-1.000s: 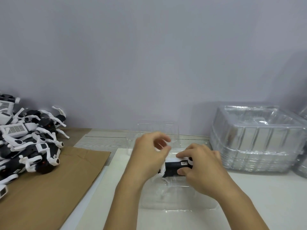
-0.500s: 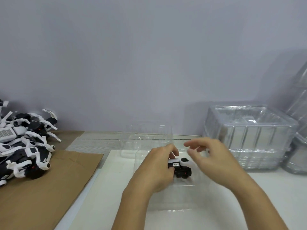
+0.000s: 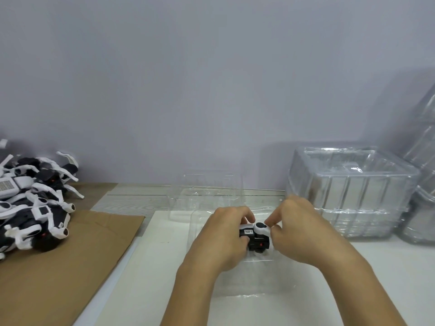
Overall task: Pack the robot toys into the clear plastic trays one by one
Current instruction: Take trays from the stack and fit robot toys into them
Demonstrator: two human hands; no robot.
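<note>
Your left hand grips the left end of the black-and-white robot toy, fingers curled over its top. Your right hand pinches the toy's white rounded end from the right side. The toy sits low inside the clear plastic tray right in front of you; can't tell if it's fully seated, since the tray walls are near invisible. That tray rests on the white sheet on the desk. A second clear tray stands just behind it, near the wall. The stack of nested clear trays is on your right, with more clear plastic leaning at the far right edge. The pile of remaining robot toys lies well apart on your left, on the brown cardboard.
</note>
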